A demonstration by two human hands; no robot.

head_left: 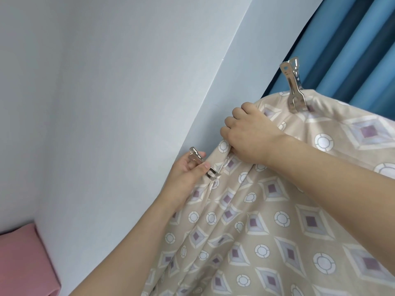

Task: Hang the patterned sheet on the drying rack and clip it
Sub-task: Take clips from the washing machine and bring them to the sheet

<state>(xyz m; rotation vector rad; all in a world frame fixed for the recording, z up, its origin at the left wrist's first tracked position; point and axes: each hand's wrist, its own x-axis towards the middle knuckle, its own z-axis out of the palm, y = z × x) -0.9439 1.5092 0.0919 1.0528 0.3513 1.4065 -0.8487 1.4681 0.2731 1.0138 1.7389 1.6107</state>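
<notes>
Sheet [277,221] fills the near/right of the view, beige w/ diamonds + circles, hanging in deep soft folds, so it's def floppy, light-ish fabric that'll slide and bunch if you let go; imo best to grab it right at the gathered top edge, not lower down. Left hand [188,174] is just beside that bunched edge, thumb and fingers pinching a metal clip [203,164], clip's front end touching the fabric, can't tell if it's actually biting yet. Right hand [250,135] is a bit further up, fingers curled over the top fold of the sheet and gripping it, prob w/ the rack bar underneath, but the bar itself is hidden. Further back a second clip [294,86] is already on the top edge, standing up. Behind: pale wall [106,103], blue curtain [352,50], pink thing [23,263] bottom left.
</notes>
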